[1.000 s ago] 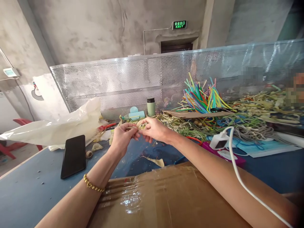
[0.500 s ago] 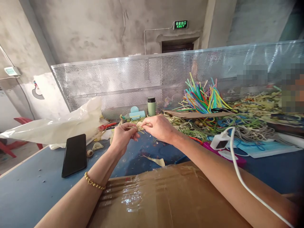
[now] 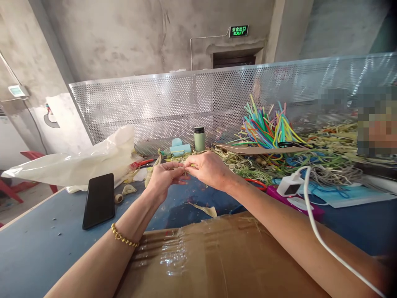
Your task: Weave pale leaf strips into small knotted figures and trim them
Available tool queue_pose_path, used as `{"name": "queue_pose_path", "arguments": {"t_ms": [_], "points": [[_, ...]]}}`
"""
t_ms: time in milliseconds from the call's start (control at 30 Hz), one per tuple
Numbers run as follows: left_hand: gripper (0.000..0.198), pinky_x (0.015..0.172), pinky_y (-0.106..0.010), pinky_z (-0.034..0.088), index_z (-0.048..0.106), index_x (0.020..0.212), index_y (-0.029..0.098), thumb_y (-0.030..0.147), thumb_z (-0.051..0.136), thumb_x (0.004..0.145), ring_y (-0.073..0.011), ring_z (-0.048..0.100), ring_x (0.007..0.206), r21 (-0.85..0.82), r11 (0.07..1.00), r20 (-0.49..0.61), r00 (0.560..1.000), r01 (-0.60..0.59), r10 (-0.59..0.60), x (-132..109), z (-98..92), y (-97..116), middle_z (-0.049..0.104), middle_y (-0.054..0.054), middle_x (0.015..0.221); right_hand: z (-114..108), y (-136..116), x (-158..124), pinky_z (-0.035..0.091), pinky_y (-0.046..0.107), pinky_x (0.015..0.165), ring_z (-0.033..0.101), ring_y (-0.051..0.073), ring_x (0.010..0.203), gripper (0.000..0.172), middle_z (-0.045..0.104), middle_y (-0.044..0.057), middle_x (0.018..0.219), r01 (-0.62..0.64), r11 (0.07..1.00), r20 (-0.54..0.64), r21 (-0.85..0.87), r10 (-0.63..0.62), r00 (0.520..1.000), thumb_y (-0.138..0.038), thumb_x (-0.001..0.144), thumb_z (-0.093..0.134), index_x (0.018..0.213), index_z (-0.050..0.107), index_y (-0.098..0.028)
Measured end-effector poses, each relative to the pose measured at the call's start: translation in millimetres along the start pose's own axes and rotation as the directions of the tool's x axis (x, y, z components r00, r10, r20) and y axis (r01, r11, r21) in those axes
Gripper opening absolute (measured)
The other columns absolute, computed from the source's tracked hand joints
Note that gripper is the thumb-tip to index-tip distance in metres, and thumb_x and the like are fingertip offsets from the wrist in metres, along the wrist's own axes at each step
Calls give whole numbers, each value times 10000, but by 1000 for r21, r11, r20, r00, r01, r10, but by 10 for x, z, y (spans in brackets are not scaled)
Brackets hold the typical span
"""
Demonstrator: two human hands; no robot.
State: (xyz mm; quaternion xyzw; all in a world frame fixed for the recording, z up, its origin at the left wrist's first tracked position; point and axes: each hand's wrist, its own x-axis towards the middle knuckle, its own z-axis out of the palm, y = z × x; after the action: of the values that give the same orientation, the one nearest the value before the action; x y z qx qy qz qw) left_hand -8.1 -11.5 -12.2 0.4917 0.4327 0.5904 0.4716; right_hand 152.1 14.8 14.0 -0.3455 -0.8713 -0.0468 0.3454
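My left hand (image 3: 163, 179) and my right hand (image 3: 210, 170) meet fingertip to fingertip above the blue table. Both are closed in a pinch on a thin pale strip (image 3: 185, 169), of which only a little shows between the fingers. What the strip is made of is too small to tell. Below the hands lies a loose curled scrap of pale, husk-like material (image 3: 204, 209). A taped cardboard sheet or box (image 3: 214, 260) sits under my forearms.
A black phone (image 3: 99, 201) and a pale plastic bag (image 3: 77, 163) lie on the left. Behind stands a green bottle (image 3: 199, 140). Tangled strands (image 3: 248, 171), colourful pipe-like stems (image 3: 268, 128) and a white charger (image 3: 290, 184) with its cable occupy the right. A perforated metal panel (image 3: 149, 107) closes the back.
My two hands have come closer together, so their fingertips now meet. Less of the pale strip shows between them. The whole view has shifted slightly.
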Motion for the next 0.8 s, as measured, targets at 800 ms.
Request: {"name": "queue_pose_path", "arguments": {"t_ms": [800], "points": [[140,556,-244,554,694,751,56,112,782,658,-133,648,518,-42,995,-32,995,-95,94,6,38,-16,685,-70,571,70,-6,-10,329,292,644,561,157,725,33,670,37,815,56,997,2,-46,-56,998,-201,851,610,844,602,-170]]}}
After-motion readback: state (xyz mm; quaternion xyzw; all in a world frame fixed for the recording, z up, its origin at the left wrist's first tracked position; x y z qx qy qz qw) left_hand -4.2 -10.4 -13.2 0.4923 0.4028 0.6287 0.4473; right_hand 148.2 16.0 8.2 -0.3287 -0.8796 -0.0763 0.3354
